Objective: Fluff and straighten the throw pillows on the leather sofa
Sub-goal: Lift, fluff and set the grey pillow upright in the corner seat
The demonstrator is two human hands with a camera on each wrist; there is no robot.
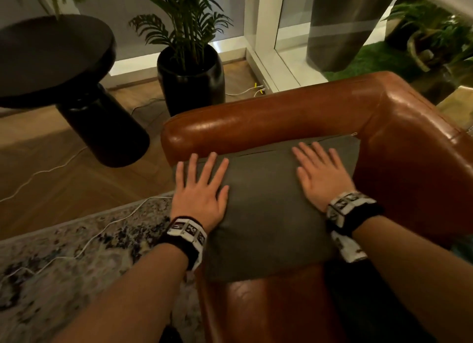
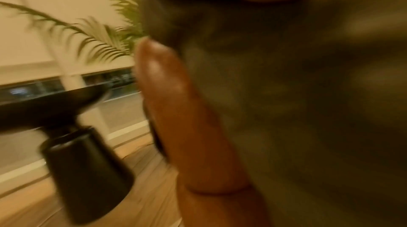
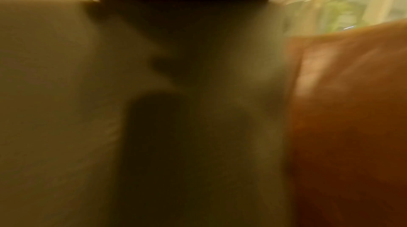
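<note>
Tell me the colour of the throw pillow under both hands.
Dark olive-grey, plain, with no pattern; the pillow shows best in the head view.

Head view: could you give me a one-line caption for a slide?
Both flat hands, left hand and right hand, press a grey pillow against the brown leather sofa arm.

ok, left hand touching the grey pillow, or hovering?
Touching. The head view shows the left hand flat on the grey pillow, fingers straight; the left wrist view shows a finger against the fabric.
</note>
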